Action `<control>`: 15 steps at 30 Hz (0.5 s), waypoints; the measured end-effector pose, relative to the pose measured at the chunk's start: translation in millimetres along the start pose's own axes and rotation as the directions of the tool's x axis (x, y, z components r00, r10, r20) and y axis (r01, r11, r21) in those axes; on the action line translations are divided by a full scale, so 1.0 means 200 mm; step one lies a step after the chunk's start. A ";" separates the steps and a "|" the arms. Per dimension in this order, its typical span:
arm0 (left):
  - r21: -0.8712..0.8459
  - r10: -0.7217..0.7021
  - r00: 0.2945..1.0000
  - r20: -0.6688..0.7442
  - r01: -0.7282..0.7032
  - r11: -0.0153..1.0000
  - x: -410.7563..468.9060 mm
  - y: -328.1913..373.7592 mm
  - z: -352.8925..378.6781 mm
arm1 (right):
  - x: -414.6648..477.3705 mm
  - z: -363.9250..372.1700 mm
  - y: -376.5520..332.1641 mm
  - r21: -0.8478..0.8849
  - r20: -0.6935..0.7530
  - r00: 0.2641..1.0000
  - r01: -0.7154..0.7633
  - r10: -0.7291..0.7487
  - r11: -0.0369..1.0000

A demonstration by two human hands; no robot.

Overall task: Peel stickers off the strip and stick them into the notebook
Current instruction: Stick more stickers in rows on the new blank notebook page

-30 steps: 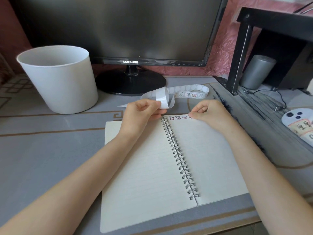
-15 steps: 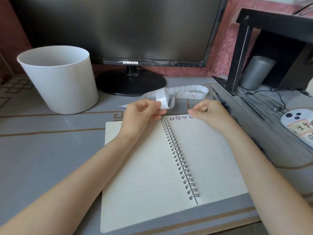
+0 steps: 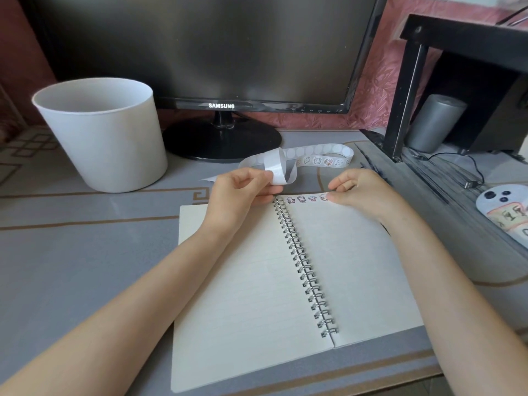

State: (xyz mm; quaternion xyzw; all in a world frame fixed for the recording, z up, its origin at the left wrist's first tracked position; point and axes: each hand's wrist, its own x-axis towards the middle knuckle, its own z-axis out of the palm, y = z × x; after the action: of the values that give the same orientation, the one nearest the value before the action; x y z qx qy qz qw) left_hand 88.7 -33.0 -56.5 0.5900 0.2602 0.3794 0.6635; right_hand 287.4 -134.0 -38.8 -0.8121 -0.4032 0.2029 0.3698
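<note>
Left hand (image 3: 243, 192) pinches sticker strip (image 3: 314, 155) just past notebook (image 3: 357, 267) top edge; right hand (image 3: 360, 190) at top of right page.

Left thumb and fingers clamped on bare backing loop; rest of strip curls on desk toward monitor. Right fingers curled, tips touching last sticker in row (image 3: 305, 199); cannot tell if pinching or pressing. Strip looks light, thin, floppy, slick backing, easy to crease. Best hold: backing beside next sticker, bend it, lift sticker by edge, avoid glue side.
</note>
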 end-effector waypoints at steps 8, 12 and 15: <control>-0.004 0.005 1.000 0.014 -0.005 1.000 0.00 0.01 0.00 | -0.10 0.08 -0.16 0.071 -0.108 0.919 0.386 -0.378 0.920; -0.011 0.011 0.999 0.033 -0.011 1.000 -0.01 0.01 0.00 | -0.17 0.16 -0.23 0.074 -0.032 0.870 0.493 -0.492 0.867; -0.023 0.016 0.999 0.038 -0.015 1.000 -0.01 0.01 0.00 | -0.16 0.18 -0.22 0.076 -0.057 0.878 0.479 -0.475 0.875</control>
State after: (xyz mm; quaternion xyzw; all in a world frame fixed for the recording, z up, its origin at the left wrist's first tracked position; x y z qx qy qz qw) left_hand 87.1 -34.1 -54.0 0.5916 0.2387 0.3763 0.6719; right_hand 224.4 -127.4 -27.3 -0.6742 -0.5748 0.1083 0.4509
